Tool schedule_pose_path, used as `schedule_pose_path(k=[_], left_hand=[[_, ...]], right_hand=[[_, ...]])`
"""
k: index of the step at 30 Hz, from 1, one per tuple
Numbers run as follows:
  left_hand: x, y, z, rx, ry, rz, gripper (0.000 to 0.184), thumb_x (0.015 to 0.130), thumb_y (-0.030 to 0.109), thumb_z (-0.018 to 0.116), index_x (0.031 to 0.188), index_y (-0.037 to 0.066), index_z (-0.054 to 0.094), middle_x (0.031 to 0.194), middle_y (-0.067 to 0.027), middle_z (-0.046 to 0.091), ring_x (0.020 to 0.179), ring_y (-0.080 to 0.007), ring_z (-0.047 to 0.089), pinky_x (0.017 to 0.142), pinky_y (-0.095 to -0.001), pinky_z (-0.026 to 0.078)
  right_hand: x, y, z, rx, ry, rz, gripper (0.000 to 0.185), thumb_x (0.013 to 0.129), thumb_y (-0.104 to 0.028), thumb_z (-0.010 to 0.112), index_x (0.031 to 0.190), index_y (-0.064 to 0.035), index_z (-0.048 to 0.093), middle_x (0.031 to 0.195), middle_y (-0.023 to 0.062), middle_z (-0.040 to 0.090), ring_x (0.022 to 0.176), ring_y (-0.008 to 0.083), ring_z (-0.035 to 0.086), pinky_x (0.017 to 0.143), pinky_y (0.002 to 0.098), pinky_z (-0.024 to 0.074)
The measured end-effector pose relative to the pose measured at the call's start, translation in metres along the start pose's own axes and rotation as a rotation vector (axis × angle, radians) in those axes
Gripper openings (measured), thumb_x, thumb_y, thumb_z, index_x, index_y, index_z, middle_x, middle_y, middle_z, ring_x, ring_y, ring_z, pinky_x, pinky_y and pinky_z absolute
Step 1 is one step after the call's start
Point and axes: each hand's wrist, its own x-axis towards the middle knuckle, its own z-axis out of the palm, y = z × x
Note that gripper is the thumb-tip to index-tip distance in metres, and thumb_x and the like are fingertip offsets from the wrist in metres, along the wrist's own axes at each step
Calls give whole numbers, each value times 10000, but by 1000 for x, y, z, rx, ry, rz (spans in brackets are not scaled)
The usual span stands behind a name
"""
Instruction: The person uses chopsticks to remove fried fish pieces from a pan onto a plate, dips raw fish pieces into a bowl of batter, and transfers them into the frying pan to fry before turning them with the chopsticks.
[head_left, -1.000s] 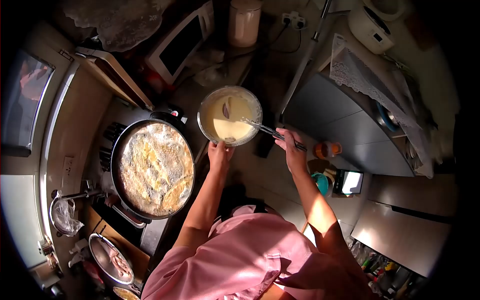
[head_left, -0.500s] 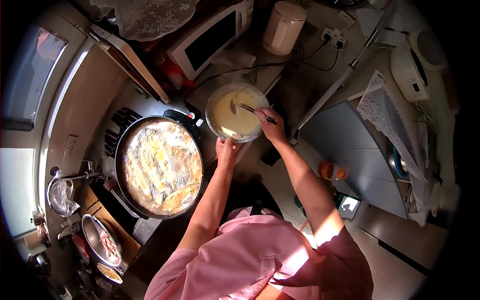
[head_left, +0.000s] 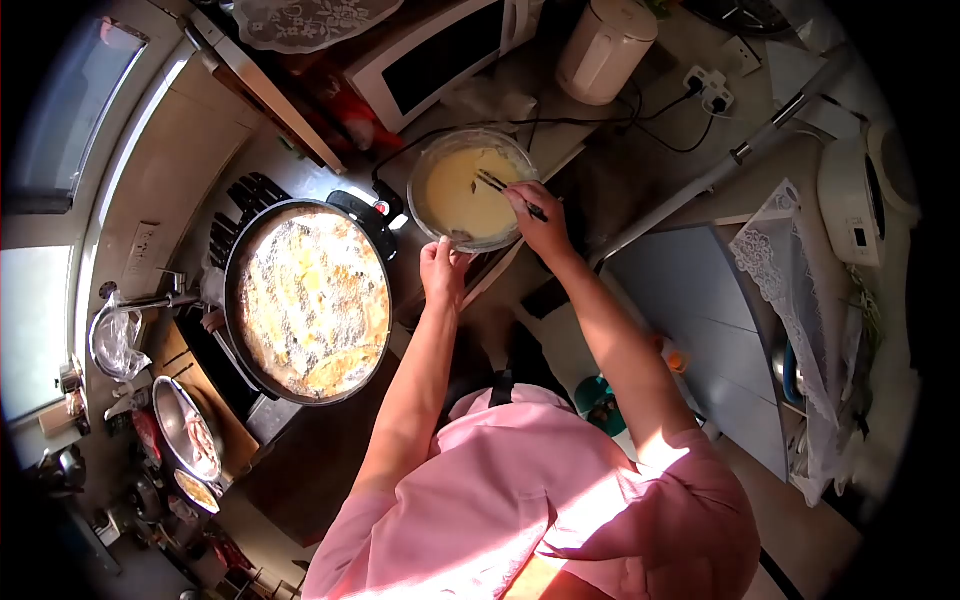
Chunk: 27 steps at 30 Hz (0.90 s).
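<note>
A bowl point(head_left: 415, 215) of pale yellow batter point(head_left: 462, 205) stands at the counter edge. My left hand point(head_left: 442, 270) grips its near rim with thumb and fingers. My right hand point(head_left: 540, 215) is closed around dark chopsticks point(head_left: 490, 180), whose tips reach over the batter. A small dark bit shows by the tips; I cannot make out what it is. To the left sits a round electric frying pan point(head_left: 232, 325), where battered pieces point(head_left: 315, 290) bubble in foaming oil.
A microwave point(head_left: 440, 55) and a white kettle point(head_left: 607, 50) stand at the back, with a black cord point(head_left: 450, 128) running behind the bowl. At lower left, a metal bowl point(head_left: 172, 400) holds pale raw strips. A metal pole point(head_left: 690, 190) slants across the right side.
My right hand has shifted the chopsticks within the bowl, and the piece at their tips now shows far less. The view has shifted slightly. My left hand keeps hold of the rim.
</note>
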Motion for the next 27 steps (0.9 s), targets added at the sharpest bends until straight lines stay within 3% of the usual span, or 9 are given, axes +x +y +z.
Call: schedule_pose_path(k=[3,5,9,17,25,27], left_hand=[[-15,-1,-7,60,-21,-47,188,865,184,475,971,65,375,912,-98,523,818,-214,567,694,-320,477],[-34,1,-13,111,-52,-192,226,868,220,468,1017,75,381,916,-82,529,819,-213,569,718,-337,466],[-85,18,-33,250,-104,-310,162,873,191,448,985,75,429,951,-89,544,882,-215,567,741,-346,460],[-149,45,-103,166,74,-227,159,848,186,479,955,69,470,1004,-137,553,912,-252,566,731,-348,472],[-172,32,-109,101,113,-198,162,840,190,494,943,66,480,976,-146,563,898,-252,571,722,-353,478],[-177,32,-109,97,126,-186,167,839,194,497,943,64,481,976,-146,563,898,-251,570,720,-349,478]], right_hand=[[-1,-7,-11,39,9,-46,83,762,-33,559,826,14,584,793,119,587,735,223,579,676,268,445],[-10,-11,-15,53,-46,-34,92,756,-33,567,834,12,587,796,120,591,741,216,585,675,267,448],[-24,-30,-26,85,-147,-17,99,747,-37,581,836,4,592,811,118,597,752,224,592,673,269,453],[-28,-20,-19,51,-264,-79,121,735,-44,599,853,-13,596,809,115,599,740,240,592,659,272,453],[-14,-38,-19,116,-236,-68,117,739,-35,589,853,-9,595,800,114,596,735,231,586,669,264,442],[-16,-36,-15,113,-345,-90,122,741,-39,586,858,-6,594,802,116,596,747,234,582,677,266,439]])
